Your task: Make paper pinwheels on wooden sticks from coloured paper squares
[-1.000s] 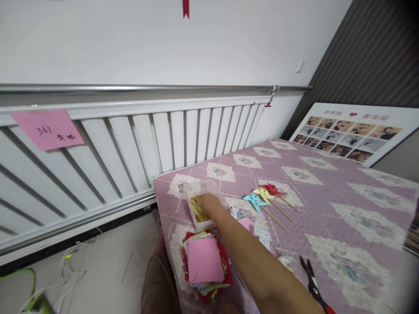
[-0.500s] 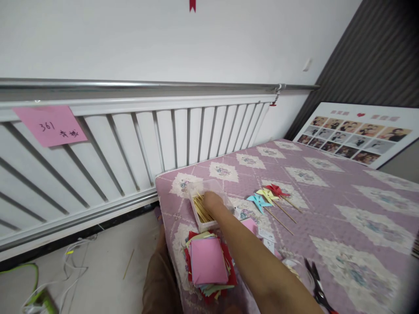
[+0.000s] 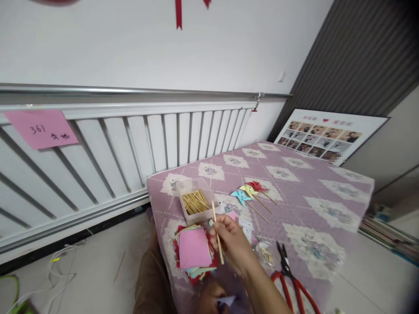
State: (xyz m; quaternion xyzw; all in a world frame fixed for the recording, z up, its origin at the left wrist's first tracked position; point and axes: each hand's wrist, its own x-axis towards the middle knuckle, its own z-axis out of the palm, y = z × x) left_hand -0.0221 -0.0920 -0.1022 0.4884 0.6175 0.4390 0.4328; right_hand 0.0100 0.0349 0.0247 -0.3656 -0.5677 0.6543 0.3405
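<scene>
My right hand (image 3: 231, 240) hovers over the purple quilted bed (image 3: 327, 196), fingers pinched around a thin wooden stick (image 3: 217, 231) that points up and away. Just beyond it stands a clear plastic box of sticks (image 3: 195, 204). A stack of coloured paper squares (image 3: 194, 250), pink on top, lies left of the hand. My left hand (image 3: 212, 301) shows at the bottom edge, closed on a folded pale purple paper (image 3: 227, 302). Three finished paper pinwheels (image 3: 248, 192) lie farther back on the bed.
Red-handled scissors (image 3: 291, 279) lie right of my arm, beside a small clear dish (image 3: 264, 253). A white slatted radiator (image 3: 131, 144) with a pink note (image 3: 41, 128) runs along the wall. A photo board (image 3: 322, 137) leans at the back right. Cables (image 3: 59, 270) lie on the floor at left.
My right hand has come back out of the stick box, holding one stick, and pulled toward me. The view has shifted, bringing my left hand and more of the scissors into sight.
</scene>
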